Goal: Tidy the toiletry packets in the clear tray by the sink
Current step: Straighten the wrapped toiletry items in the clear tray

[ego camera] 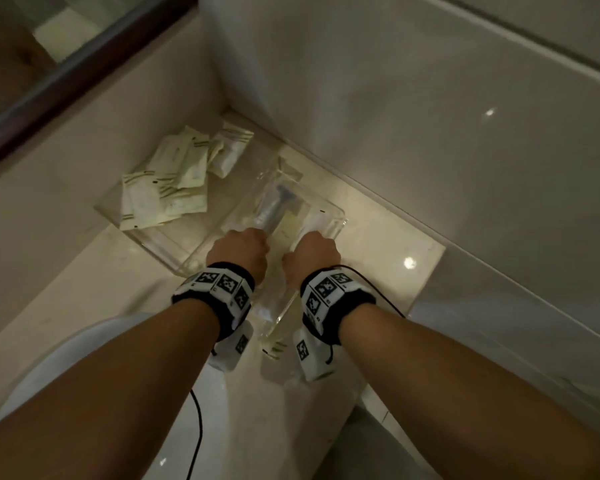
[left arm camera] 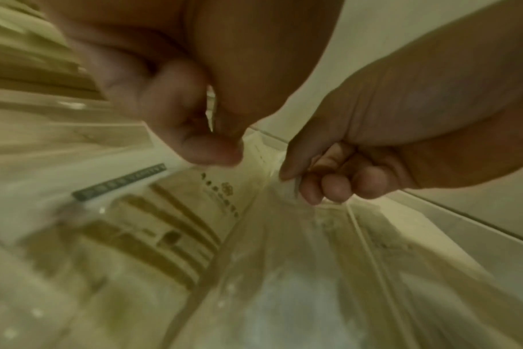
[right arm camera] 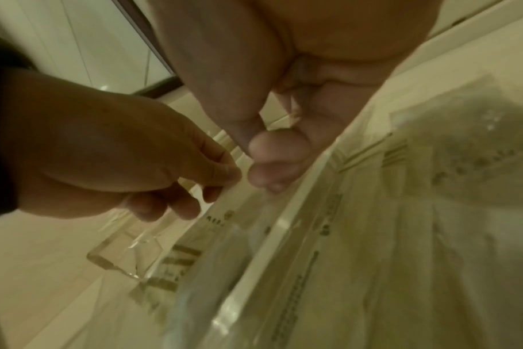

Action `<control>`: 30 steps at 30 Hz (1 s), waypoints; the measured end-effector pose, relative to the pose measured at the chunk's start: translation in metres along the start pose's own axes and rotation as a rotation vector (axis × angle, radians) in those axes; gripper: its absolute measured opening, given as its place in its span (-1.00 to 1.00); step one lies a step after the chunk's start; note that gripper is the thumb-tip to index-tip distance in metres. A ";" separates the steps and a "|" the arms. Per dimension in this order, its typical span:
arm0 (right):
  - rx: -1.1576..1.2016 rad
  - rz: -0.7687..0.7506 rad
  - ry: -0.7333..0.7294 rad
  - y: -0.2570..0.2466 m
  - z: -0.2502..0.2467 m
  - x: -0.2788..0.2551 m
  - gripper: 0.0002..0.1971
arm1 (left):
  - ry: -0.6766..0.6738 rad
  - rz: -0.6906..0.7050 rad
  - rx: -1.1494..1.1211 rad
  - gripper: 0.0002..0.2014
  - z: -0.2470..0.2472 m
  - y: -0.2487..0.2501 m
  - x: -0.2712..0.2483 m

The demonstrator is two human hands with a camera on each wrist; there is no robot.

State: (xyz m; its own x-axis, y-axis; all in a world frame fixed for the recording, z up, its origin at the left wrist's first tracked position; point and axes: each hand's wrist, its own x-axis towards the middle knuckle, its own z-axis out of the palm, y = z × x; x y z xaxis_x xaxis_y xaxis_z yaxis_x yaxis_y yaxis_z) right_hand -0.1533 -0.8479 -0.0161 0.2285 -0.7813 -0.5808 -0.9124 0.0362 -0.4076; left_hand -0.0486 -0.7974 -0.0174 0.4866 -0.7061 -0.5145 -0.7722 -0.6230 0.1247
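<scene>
Head view, tray: a clear plastic tray (ego camera: 329,216) sits on the cream stone tabletop (ego camera: 378,251) near the wall corner, holding pale flat toiletry packets (ego camera: 284,230).
Head view, hands: the left hand (ego camera: 238,249) and right hand (ego camera: 312,254) are side by side over the tray's near half, fingers curled down into it.
Head view, loose pile: more cream sachets with dark stripes (ego camera: 174,181) lie heaped on a second clear tray (ego camera: 153,237) to the left, apart from both hands.
Left wrist view: the left hand (left arm camera: 176,99) pinches the top edge of a printed packet (left arm camera: 194,212); the right hand (left arm camera: 373,146) pinches a neighbouring clear packet (left arm camera: 287,196).
Right wrist view: the right hand (right arm camera: 284,122) nips a packet edge (right arm camera: 287,207) between thumb and fingertips; the left hand (right arm camera: 111,151) grips just beside it, above the tray's clear corner (right arm camera: 120,259).
</scene>
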 end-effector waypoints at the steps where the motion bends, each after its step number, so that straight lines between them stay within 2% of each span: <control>1: -0.016 0.015 0.007 0.001 0.001 0.002 -0.71 | 0.005 0.004 -0.005 -0.80 0.002 0.001 0.002; 6: -0.028 0.023 0.032 0.008 0.003 0.005 -0.72 | 0.043 0.034 0.007 -0.82 0.008 0.004 0.007; 11: 0.089 0.046 0.096 0.016 -0.002 0.000 -0.61 | 0.102 0.034 -0.049 -0.81 0.008 0.002 -0.003; 18: 0.287 0.119 0.226 0.048 -0.029 -0.020 -0.76 | 0.100 0.132 -0.111 -0.79 0.000 0.020 -0.050; 23: 0.257 0.187 0.206 0.079 -0.022 -0.046 -0.68 | 0.040 0.178 -0.081 -0.77 0.014 0.036 -0.084; 27: 0.186 0.214 0.145 0.099 -0.006 -0.062 -0.60 | 0.000 0.154 0.001 -0.68 0.037 0.042 -0.094; 30: 0.114 0.199 0.092 0.105 0.006 -0.071 -0.45 | 0.008 0.135 0.089 -0.77 0.050 0.039 -0.100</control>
State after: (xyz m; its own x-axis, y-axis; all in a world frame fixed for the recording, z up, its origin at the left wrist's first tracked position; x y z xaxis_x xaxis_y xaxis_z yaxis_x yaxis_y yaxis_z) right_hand -0.2632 -0.7849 -0.0225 0.0120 -0.8050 -0.5932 -0.8908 0.2609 -0.3721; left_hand -0.1480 -0.7340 -0.0034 0.3785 -0.7843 -0.4915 -0.8638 -0.4901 0.1170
